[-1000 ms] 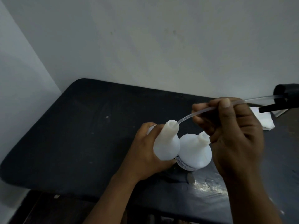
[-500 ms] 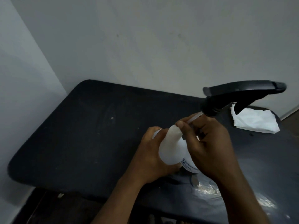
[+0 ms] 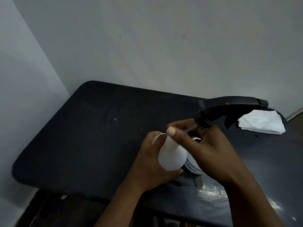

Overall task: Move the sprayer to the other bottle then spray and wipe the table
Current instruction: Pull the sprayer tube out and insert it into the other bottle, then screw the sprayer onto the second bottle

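The left hand (image 3: 147,163) wraps the light, squeezable bottle (image 3: 172,154). Right hand (image 3: 205,153) fingers pinch the thin, flexible tube at its neck; the sprayer (image 3: 229,110) hangs above. Grip its rigid collar.

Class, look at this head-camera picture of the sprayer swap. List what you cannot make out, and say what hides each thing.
Head view only:
- Mouth of the plain white bottle: covered by the right hand, so the dip tube's lower end is unseen.
- Labelled bottle: mostly behind the right hand; label print too small to read.
- Sprayer head's nozzle opening: too dark.
- Table's right edge: cut off by the frame.
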{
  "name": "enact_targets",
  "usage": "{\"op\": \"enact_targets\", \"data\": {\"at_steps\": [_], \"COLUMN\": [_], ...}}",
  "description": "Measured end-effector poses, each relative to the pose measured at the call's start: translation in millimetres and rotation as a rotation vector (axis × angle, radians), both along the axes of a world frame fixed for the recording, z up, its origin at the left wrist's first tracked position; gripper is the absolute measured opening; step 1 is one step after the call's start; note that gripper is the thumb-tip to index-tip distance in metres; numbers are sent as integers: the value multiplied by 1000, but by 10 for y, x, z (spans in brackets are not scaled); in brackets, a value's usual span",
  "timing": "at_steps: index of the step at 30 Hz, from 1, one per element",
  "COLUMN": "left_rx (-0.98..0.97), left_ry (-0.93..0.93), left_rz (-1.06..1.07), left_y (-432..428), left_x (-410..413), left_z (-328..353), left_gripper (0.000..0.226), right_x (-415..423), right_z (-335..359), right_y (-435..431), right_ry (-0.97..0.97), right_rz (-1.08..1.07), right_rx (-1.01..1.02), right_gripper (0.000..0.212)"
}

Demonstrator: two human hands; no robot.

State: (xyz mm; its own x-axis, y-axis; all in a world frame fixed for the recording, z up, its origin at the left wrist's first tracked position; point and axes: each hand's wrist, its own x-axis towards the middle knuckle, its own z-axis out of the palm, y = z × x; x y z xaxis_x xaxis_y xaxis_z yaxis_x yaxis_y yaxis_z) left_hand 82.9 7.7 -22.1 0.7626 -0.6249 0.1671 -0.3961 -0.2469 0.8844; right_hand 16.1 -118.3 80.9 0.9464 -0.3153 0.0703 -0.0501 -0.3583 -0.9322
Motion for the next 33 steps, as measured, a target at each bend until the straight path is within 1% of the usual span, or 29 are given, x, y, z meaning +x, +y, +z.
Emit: {"op": "enact_targets", "data": {"at_steps": [3, 6, 10, 13, 16, 18, 20, 22, 24, 25, 28, 30, 32, 33], "left_rx": [-14, 11, 33, 41, 16, -23, -36, -25, -27, -35, -23, -21, -12, -9], "left_ry": [8, -6, -39, -38, -5, 44, 38, 9, 1, -4, -48, -38, -35, -30], "left_rz": [13, 27, 15, 23, 20, 21, 36, 38, 40, 40, 47, 50, 38, 22], "left_y": [31, 44, 26, -13, -46, -46, -30, -14, -5, -6, -22, -35, -56, -67], "left_x": [-27, -41, -60, -85, -110, -112, -99, -83, -75, -72, -82, -81, -80, -81], "left_z": [11, 15, 20, 24, 29, 34, 40, 49, 73, 77, 73, 74, 86, 89], "left_gripper": [85, 83, 82, 85, 81, 78, 78, 78, 78, 79, 86, 90, 88, 88], "right_x": [-28, -22, -11, -19, -38, -38, -18, 12, 41, 51, 69, 63, 57, 45], "right_z": [59, 71, 54, 11, -44, -77, -98, -123, -142, -151, -159, -156, -140, -136], "right_y": [13, 14, -19, -39, -19, 19, 43, 45, 46, 45, 34, 20, 22, 28], "right_ry": [-65, -102, -106, -65, 59, 119, 117, 76, -29, -80, -130, -150, -176, -183], "right_rz": [24, 20, -53, -118, -111, -62, -6, 13, -16, -31, -31, -19, 1, 16], "right_rx": [134, 145, 154, 77, -144, -251, -210, -171, -119, -60, 71, 143, 213, 237], "right_gripper": [39, 42, 41, 39, 42, 38, 32, 29, 27, 27, 28, 30, 32, 38]}}
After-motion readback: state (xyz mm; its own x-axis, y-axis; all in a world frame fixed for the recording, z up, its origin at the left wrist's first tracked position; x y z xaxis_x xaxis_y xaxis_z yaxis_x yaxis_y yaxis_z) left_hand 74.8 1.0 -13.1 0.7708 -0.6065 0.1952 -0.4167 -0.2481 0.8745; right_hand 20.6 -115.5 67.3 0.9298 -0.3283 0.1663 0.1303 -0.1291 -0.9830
